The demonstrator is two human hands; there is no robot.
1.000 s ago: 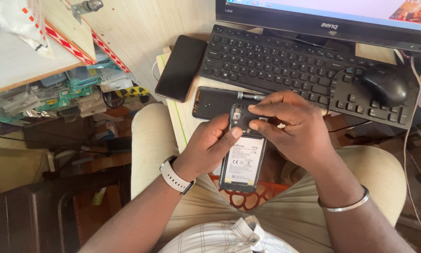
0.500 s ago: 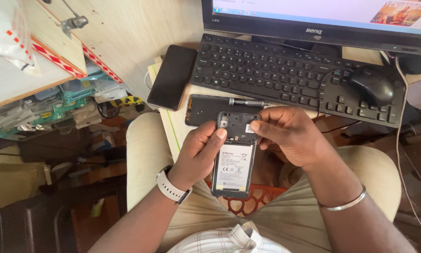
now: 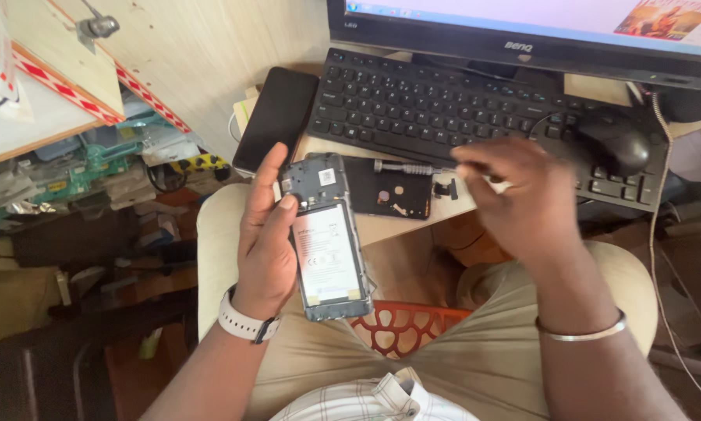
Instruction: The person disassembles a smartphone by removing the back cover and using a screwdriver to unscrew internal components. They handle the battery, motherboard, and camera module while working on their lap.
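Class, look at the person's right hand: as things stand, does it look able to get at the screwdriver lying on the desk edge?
Probably yes. The right hand hovers just right of the screwdriver, which lies uncovered by the back cover in front of the keyboard; nothing stands between them. The left hand holds the opened phone aside.

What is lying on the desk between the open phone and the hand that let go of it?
In the head view, a flat black back cover lies between the opened phone and the right hand, with a screwdriver along its top edge.

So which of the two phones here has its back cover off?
The opened phone gripped in the left hand, its battery and circuit board exposed. The black phone lying beside the keyboard is closed.
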